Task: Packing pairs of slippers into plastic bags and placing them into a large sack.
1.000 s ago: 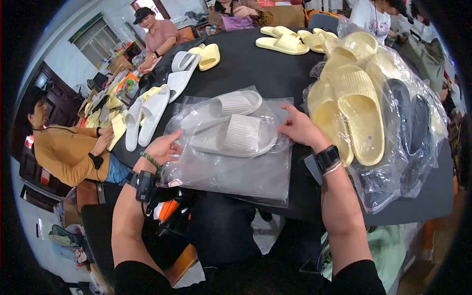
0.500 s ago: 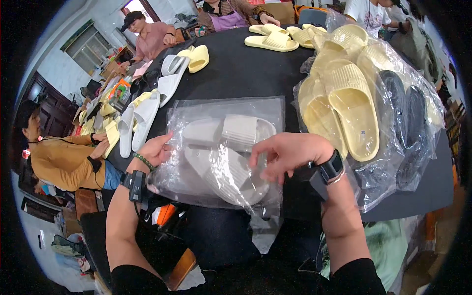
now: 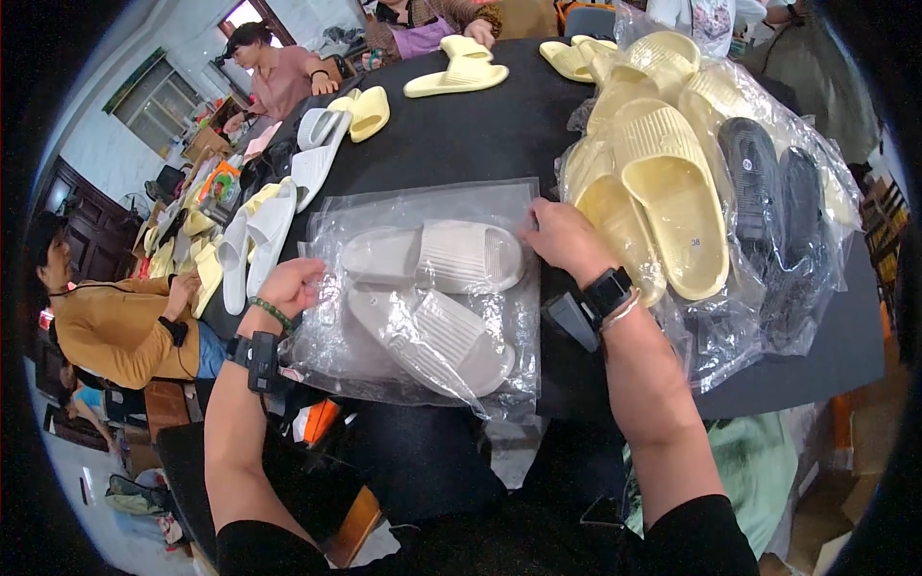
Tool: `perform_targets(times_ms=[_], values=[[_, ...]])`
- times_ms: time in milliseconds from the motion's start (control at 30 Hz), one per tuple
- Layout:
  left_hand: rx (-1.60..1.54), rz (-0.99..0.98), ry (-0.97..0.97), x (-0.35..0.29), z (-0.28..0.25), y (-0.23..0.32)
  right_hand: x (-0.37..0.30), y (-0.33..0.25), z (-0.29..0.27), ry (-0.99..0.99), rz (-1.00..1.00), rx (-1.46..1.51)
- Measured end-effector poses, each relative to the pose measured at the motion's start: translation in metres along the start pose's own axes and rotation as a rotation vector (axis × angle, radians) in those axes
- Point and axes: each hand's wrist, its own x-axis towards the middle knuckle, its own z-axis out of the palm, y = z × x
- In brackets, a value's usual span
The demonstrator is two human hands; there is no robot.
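Observation:
In front of me on the table lies a clear plastic bag [image 3: 327,360] with a pair of light grey slippers inside. The upper slipper [image 3: 471,257] lies level, sole down, its ribbed strap toward the right. Below it, the other slipper [image 3: 437,336] slants down to the right. My left hand [image 3: 288,291], fingers closed together, grips the bag's left edge. At the upper right edge of the same bag, my right hand [image 3: 571,240] pinches the plastic between thumb and fingers.
Bagged yellow slippers [image 3: 677,202] and black slippers [image 3: 754,182] are heaped at right. Loose white slippers [image 3: 274,226] and yellow slippers [image 3: 368,113] stand left. A co-worker's hand [image 3: 478,33] is beside a yellow pair [image 3: 456,77] at the far edge. A person in mustard [image 3: 125,322] sits left.
My right hand has moved up and right from over the slippers to the bag's edge. The bag lies flatter. At the far edge, a yellow pair has shifted left near the co-worker's hand.

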Motion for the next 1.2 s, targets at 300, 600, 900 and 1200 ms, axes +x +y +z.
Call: perform_targets(times_ms=[300,600,900,1200], values=[[0.063,0.040,0.074,-0.042,0.001,0.064,0.014,0.006,0.013,0.067,0.005,0.169],[-0.165,0.191,-0.052,-0.011,0.019,0.071,0.009,0.002,0.010,0.240,-0.071,0.310],[-0.002,0.064,0.057,-0.016,-0.029,0.049,-0.015,-0.009,-0.011,-0.446,-0.219,-0.034],[-0.037,0.229,-0.276,-0.029,-0.059,-0.001,-0.010,-0.007,-0.003,-0.532,-0.221,-0.182]])
